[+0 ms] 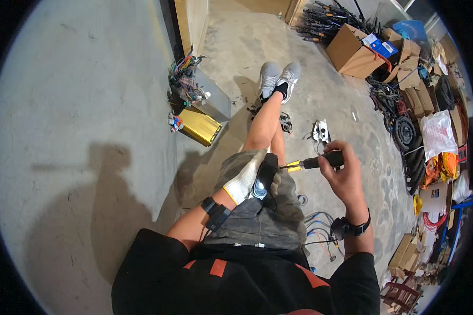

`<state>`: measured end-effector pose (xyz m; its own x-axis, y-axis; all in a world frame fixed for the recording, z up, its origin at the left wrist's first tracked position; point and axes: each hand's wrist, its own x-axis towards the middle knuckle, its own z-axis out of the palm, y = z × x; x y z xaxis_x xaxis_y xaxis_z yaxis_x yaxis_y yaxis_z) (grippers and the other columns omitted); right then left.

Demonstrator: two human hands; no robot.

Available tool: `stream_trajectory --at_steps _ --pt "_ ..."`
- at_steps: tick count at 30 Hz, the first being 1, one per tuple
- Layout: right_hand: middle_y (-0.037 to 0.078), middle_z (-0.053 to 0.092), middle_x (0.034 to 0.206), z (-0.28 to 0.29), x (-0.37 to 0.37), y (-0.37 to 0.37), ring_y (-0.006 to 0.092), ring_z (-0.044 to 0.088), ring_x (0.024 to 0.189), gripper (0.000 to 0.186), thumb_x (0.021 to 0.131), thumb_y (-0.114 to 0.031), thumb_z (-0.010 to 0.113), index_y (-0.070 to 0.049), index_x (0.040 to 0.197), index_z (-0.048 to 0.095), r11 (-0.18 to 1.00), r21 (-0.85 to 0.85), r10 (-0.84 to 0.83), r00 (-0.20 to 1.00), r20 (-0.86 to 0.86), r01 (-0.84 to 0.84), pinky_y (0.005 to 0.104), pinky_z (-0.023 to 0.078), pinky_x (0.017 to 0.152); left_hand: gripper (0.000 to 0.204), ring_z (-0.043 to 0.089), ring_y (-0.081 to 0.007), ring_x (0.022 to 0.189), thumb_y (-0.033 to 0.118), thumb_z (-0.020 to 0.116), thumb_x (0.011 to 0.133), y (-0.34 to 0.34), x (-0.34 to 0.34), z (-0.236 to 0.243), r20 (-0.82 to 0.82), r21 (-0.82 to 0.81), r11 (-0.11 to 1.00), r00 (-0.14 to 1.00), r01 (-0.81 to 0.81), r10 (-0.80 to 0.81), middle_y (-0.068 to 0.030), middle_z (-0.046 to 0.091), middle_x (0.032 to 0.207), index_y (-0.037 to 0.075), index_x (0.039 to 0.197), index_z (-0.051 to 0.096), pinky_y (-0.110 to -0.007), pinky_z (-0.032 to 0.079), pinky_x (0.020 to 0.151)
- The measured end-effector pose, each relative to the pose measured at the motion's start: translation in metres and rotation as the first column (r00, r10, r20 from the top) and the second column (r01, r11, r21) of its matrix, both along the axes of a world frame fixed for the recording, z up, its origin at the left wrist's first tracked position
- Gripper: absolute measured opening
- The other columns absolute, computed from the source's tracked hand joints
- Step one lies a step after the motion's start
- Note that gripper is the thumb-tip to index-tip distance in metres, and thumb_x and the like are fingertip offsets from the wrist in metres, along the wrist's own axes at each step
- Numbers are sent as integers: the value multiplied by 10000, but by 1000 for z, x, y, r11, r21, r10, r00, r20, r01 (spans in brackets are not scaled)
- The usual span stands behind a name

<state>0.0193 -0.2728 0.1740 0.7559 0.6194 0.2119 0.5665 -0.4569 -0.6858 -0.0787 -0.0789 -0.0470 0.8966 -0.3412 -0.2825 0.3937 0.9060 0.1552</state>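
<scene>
While the person sits with legs stretched out over the concrete floor (320,100), the work sits on the lap: a dark part (265,178), black w/ a shiny silvery-blue face toward the bottom, propped on the grey shorts (263,220) over the thighs. Left hand (243,181), in a white work glove, is closed around the part's left side, fingers wrapped up along its edge, pinning it to the thigh. Right hand (341,176) is bare and closed in a full fist on the black handle of a screwdriver (312,163).

Key relation: the screwdriver's long axis runs roughly horizontal across the view, handle on the right, yellow collar and shaft pointing left, tip meeting the part's right edge near its upper half. So the part lies directly left of the right hand, at about shaft's length, and touching the left hand. Left hand is the nearer one by far; right reaches it only via the tool. The part's own long axis runs approx. up-down in the view, along the thigh, so tool and part cross at near a right angle. Can't tell if the tip is seated in a screw or just resting on the housing; too small and dark there.

Pose: left forearm comes in from lower left, wrist strap on, palm turned in toward the part. Right forearm rises from lower right, wrist w/ a black band, bent so the knuckles face up and left.

Loose wires (318,218) lie on the floor just under the right forearm.
</scene>
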Motion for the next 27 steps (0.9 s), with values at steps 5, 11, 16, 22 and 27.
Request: stream_trajectory --at_steps 5,11,16,22,27 --pt "80 640 986 -6 8 -14 141 604 857 260 824 -17 698 -20 1047 564 918 393 -80 996 42 57 281 485 786 788 697 -388 642 705 375 1000 -1 3 8 -8 -172 984 999 47 -49 -202 731 831 -22 1085 667 -521 601 667" --pt "88 622 980 -13 33 0 180 614 854 237 809 132 571 -22 987 600 990 100 84 982 167 -101 275 483 736 688 710 -425 657 660 368 1026 -1 3 -9 91 -104 995 996 -9 19 -235 735 877 51 1132 671 -555 602 647" --pt "149 680 907 -88 10 20 338 673 785 185 867 -147 774 -37 1004 714 897 -278 361 933 14 -343 388 541 695 541 708 -343 638 594 375 1055 -4 8 -17 6 -93 991 996 -92 92 -173 740 898 133 1093 655 -454 603 592" --pt "137 681 929 -111 -1 23 379 683 822 172 891 -234 740 -82 966 715 901 -305 331 943 24 -309 452 551 717 395 628 -104 678 496 422 1084 -7 3 -13 66 78 993 995 -86 81 20 661 817 183 967 632 -263 540 628" --pt "119 674 928 -109 2 23 370 678 826 166 887 -235 729 -91 967 710 882 -328 368 929 28 -339 459 551 717 371 538 -73 641 437 418 1103 -11 7 -22 -14 159 980 992 -123 126 69 576 774 177 948 634 -231 482 600"
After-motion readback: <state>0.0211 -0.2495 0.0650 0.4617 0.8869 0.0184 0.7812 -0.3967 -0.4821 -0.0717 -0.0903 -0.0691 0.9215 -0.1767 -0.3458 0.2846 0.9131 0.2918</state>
